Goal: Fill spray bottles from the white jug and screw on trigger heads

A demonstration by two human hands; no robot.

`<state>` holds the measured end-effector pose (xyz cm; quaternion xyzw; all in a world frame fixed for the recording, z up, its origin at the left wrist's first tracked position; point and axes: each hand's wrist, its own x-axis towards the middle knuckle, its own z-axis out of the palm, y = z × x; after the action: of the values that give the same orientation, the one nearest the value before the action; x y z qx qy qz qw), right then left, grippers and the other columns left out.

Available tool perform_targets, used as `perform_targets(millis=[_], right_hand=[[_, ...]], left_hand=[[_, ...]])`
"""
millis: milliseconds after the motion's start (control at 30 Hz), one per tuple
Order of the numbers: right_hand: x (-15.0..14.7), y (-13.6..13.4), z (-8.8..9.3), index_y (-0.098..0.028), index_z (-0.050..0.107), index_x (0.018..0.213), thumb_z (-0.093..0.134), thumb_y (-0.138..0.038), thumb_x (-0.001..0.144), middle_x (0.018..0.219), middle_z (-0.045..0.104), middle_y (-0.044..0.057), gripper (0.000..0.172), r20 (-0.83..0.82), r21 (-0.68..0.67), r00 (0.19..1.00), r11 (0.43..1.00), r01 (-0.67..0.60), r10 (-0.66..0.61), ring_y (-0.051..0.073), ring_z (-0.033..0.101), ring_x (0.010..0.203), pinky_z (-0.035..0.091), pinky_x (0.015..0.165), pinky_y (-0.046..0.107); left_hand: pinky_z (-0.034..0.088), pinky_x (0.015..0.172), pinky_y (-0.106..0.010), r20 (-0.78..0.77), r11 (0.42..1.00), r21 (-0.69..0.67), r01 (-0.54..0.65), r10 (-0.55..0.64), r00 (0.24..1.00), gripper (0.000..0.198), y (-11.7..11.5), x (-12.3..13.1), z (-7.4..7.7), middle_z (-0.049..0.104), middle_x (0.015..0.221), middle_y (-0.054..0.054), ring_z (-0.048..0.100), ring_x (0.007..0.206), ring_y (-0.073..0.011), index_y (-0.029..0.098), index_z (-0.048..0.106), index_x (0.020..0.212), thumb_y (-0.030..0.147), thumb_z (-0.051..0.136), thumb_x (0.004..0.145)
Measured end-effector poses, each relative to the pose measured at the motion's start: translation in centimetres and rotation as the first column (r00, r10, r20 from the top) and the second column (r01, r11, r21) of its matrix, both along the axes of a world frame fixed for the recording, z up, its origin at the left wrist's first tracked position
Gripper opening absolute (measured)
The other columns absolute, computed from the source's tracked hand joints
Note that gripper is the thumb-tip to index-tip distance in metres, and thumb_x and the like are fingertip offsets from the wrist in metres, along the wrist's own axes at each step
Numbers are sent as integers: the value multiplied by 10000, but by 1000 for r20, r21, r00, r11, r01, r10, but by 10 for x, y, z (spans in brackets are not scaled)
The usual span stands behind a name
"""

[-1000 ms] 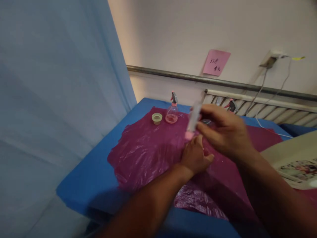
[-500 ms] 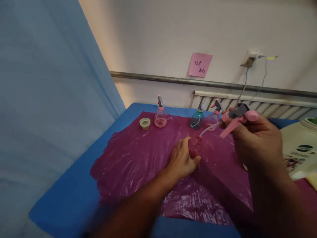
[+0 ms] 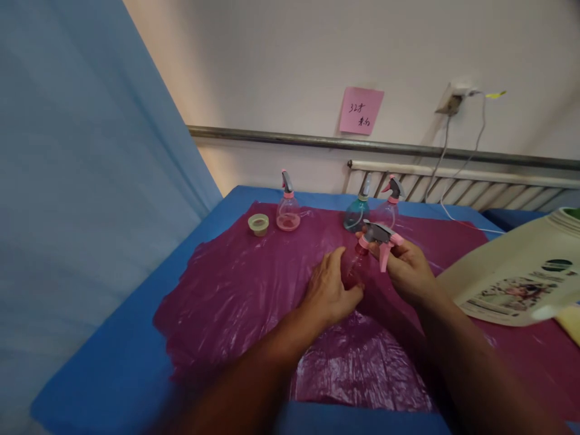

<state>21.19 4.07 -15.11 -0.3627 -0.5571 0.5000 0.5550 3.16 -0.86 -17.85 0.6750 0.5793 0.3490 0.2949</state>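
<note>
My left hand (image 3: 333,287) curves round the side of a clear pinkish bottle (image 3: 352,269) that stands on purple plastic sheeting. At the bottle's mouth, my right hand (image 3: 405,266) grips a pink and grey spray head (image 3: 379,235) by its trigger end and collar. The dip tube is inside the bottle or hidden. Behind it stand a teal spray bottle (image 3: 357,214) and a clear spray bottle (image 3: 389,211) with a pink and grey head. Farther left, another spray bottle (image 3: 288,219) holds a little pink liquid, beside a small pale green cup (image 3: 258,225).
A large cream jug (image 3: 512,272) lies tilted at the right. Purple plastic sheeting (image 3: 244,290) covers much of the blue table (image 3: 113,356). A blue curtain (image 3: 90,181) hangs at the left. Along the wall run a metal rail (image 3: 290,138), a radiator (image 3: 457,181) and a hanging cable (image 3: 446,142).
My right hand has moved left and down, bringing the spray head from above and right of the bottle onto its mouth. The tube has gone in. My left hand stays round the bottle.
</note>
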Motion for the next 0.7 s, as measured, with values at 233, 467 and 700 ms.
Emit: perform_targets(millis=[233, 467, 700], right_hand=[[3, -3, 8, -292, 870, 1201, 890, -515, 947, 1165, 866, 79, 338, 66, 125, 997, 992, 36, -45, 271, 796, 1045, 645, 912, 410], [12, -9, 15, -309, 829, 1336, 817, -399, 1004, 1206, 852, 43, 344, 263, 301, 955, 952, 54, -137, 241, 784, 1040, 622, 939, 396], [10, -1, -6, -300, 839, 1229, 849, -504, 972, 1128, 853, 41, 328, 230, 122, 973, 992, -34, 5, 233, 779, 983, 630, 861, 357]], left_hand=[[484, 1307, -567, 32, 998, 66, -8, 6, 999, 891, -1, 0, 7, 582, 1669, -175, 591, 1537, -384, 213, 430, 1681, 312, 786, 870], [505, 1282, -595, 8, 999, 41, 32, -32, 999, 888, 1, 0, 2, 614, 1630, -167, 608, 1508, -415, 247, 464, 1659, 323, 806, 842], [530, 1243, -587, -13, 998, 31, 49, -48, 999, 809, 2, -1, 1, 655, 1564, -157, 651, 1441, -400, 244, 502, 1589, 312, 784, 835]])
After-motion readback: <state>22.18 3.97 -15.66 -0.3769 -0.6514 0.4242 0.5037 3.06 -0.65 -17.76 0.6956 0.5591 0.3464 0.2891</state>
